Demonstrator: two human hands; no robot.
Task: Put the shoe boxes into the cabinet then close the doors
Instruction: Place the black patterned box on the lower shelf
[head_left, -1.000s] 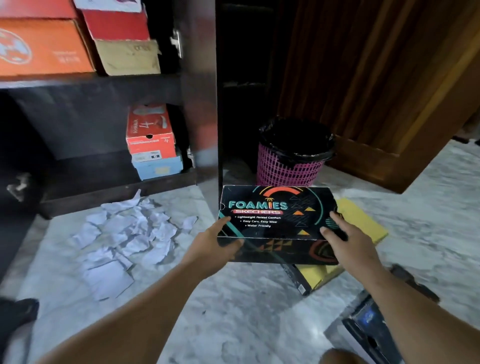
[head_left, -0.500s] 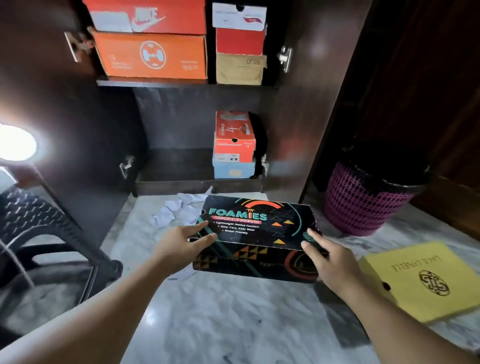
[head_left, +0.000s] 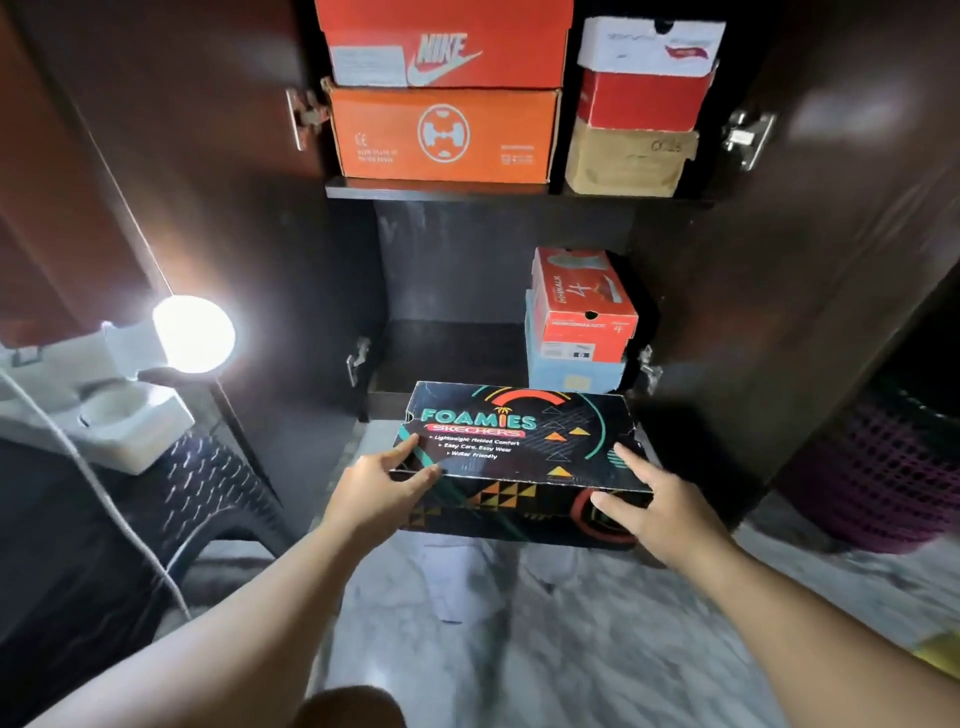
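Observation:
A black Foamies Skechers shoe box (head_left: 524, 441) hangs just above the floor, right in front of the cabinet's lower shelf (head_left: 447, 358). My left hand (head_left: 376, 488) grips its left end, thumb on the lid. My right hand (head_left: 657, 506) grips its right end the same way. On the lower shelf's right side a red box (head_left: 582, 304) lies on a light blue box (head_left: 574, 376). The upper shelf carries two orange boxes (head_left: 447, 132) and a stack of white, red and tan boxes (head_left: 636, 104). Both cabinet doors (head_left: 810, 260) stand open.
A lit bulb (head_left: 193, 335) in a white holder sits on a black plastic stool (head_left: 208, 493) at the left, with a white cable hanging down. A pink bin (head_left: 883, 478) with a black liner stands at the right. White paper scraps (head_left: 457, 577) lie on the marble floor.
The black box has travelled left and forward from the floor beside the bin to the mouth of the lower shelf, held by both hands. The view has swung left to face the cabinet.

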